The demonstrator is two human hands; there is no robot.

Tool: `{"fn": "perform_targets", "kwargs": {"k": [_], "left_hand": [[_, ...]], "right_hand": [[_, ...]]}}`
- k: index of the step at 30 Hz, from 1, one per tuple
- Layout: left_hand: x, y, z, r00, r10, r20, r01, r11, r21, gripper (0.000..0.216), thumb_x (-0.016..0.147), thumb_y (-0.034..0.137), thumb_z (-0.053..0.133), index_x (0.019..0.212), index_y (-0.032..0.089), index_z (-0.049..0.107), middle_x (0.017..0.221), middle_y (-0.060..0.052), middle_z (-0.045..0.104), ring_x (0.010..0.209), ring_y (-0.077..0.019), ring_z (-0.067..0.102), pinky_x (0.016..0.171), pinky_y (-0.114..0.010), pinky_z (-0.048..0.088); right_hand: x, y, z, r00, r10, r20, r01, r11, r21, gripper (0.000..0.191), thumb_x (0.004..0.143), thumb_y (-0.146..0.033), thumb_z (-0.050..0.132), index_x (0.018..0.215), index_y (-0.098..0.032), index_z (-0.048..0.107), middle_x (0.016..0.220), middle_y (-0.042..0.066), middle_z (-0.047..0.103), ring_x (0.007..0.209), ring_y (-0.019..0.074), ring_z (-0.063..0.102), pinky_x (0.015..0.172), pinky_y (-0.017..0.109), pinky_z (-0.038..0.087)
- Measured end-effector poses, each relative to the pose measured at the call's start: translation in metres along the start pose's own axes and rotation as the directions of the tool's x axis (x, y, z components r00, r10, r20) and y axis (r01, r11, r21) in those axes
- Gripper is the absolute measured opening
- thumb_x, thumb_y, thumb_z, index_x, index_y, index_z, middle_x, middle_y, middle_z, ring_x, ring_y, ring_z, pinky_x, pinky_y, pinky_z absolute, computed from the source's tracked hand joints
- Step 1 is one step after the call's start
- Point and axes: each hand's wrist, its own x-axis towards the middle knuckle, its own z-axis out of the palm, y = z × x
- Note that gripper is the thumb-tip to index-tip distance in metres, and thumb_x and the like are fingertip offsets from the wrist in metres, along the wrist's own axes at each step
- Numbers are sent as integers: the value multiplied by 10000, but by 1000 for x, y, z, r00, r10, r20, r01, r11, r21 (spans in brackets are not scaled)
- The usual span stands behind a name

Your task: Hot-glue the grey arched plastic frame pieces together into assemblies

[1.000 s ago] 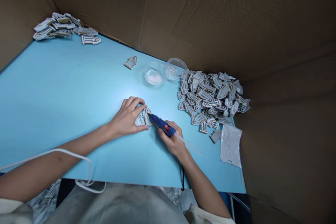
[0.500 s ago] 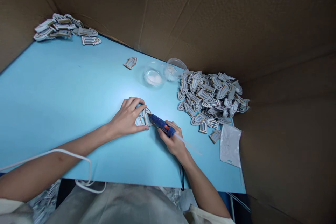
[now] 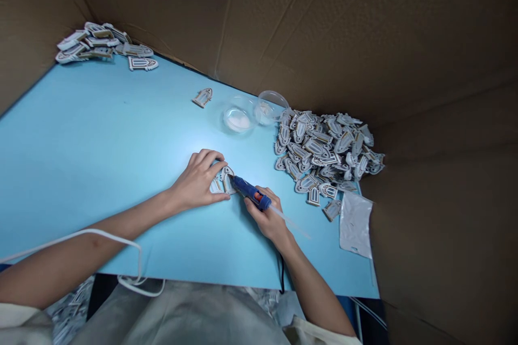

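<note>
My left hand (image 3: pixel 198 182) presses its fingertips onto a pair of small arch-shaped window pieces (image 3: pixel 222 182), grey-white with tan edges, lying on the blue tabletop (image 3: pixel 101 140). My right hand (image 3: pixel 265 215) grips a blue hot glue gun (image 3: pixel 249 191). Its nozzle touches the arch pieces, close to my left fingers. A translucent glue stick (image 3: pixel 289 222) sticks out of the gun's rear, and a black cable (image 3: pixel 280 272) hangs from it over the table edge. My left thumb hides part of the pieces.
A large heap of arch pieces (image 3: pixel 324 151) lies right of my hands, and a smaller heap (image 3: pixel 95 43) at far left. One lone piece (image 3: pixel 202 97) lies near two clear plastic dishes (image 3: pixel 237 119). A silver pouch (image 3: pixel 356 225) lies at right. Cardboard walls (image 3: pixel 364 27) surround the table.
My hands and the glue gun have barely moved. The whole view has drifted slightly, with the far left heap sitting a little further right.
</note>
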Motion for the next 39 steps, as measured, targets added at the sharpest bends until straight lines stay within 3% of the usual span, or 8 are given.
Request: {"fn": "perform_targets", "kwargs": {"k": [6, 9, 13, 15, 17, 24, 30, 39], "left_hand": [[0, 0, 0, 1000, 0, -4, 0, 1000, 0, 720, 752, 544, 928, 1320, 174, 683, 1361, -163, 635, 1273, -393, 538, 1044, -537, 467], [0, 1, 1, 1000, -9, -14, 9, 1000, 1, 714, 742, 545, 934, 1301, 168, 699, 1352, -167, 640, 1264, -397, 543, 1034, -532, 472], [0, 4, 2, 999, -26, -24, 27, 999, 36, 698, 727, 575, 937, 1265, 188, 719, 1354, -162, 653, 1277, -408, 541, 1014, -527, 473], [0, 5, 2, 999, -30, -21, 31, 999, 43, 707, 732, 573, 937, 1285, 191, 714, 1360, -159, 662, 1284, -405, 543, 1014, -519, 473], [-1, 4, 1, 999, -26, -23, 27, 999, 34, 765, 738, 587, 930, 1346, 189, 689, 1377, -164, 666, 1288, -403, 548, 1021, -519, 472], [-5, 4, 0, 997, 19, -76, -23, 999, -50, 707, 901, 489, 758, 1502, 164, 577, 1409, -166, 687, 1307, -377, 563, 1040, -511, 458], [-6, 15, 5, 999, 41, -8, -41, 999, -31, 634, 814, 221, 648, 1448, 193, 621, 1463, -128, 668, 1343, -378, 528, 1086, -550, 416], [-10, 14, 4, 988, 155, 4, -155, 987, 51, 588, 777, 137, 595, 1355, 193, 684, 1428, -123, 686, 1345, -400, 516, 1072, -586, 384]], "right_hand": [[-1, -1, 1, 1000, 18, 7, -18, 999, 33, 357, 981, -373, 581, 695, -261, 399, 649, -9, 505, 625, 192, 470, 672, 339, 385], [-2, -6, 15, 984, 122, -127, -105, 985, 138, 327, 979, -424, 603, 724, -257, 483, 673, -3, 532, 641, 198, 492, 684, 347, 405], [1, -12, 35, 826, 361, -434, -146, 879, 453, 324, 993, -536, 595, 948, -220, 648, 832, 35, 651, 731, 210, 585, 717, 349, 469], [3, -11, 38, 759, 415, -502, -103, 838, 536, 377, 962, -579, 635, 955, -205, 672, 870, 46, 680, 716, 196, 586, 693, 339, 466], [3, -8, 36, 730, 452, -513, -99, 812, 575, 406, 938, -601, 669, 903, -197, 685, 834, 38, 672, 662, 174, 554, 643, 322, 438], [3, -2, 31, 773, 453, -444, -129, 797, 590, 428, 930, -612, 691, 866, -190, 703, 750, 10, 621, 660, 169, 541, 648, 318, 446], [4, 1, 29, 781, 457, -426, -156, 802, 576, 428, 934, -611, 687, 866, -188, 689, 704, -9, 566, 638, 165, 515, 608, 307, 418], [5, 10, 22, 768, 463, -443, -176, 817, 548, 454, 934, -646, 666, 832, -204, 677, 660, -18, 538, 601, 163, 480, 588, 308, 412]]}}
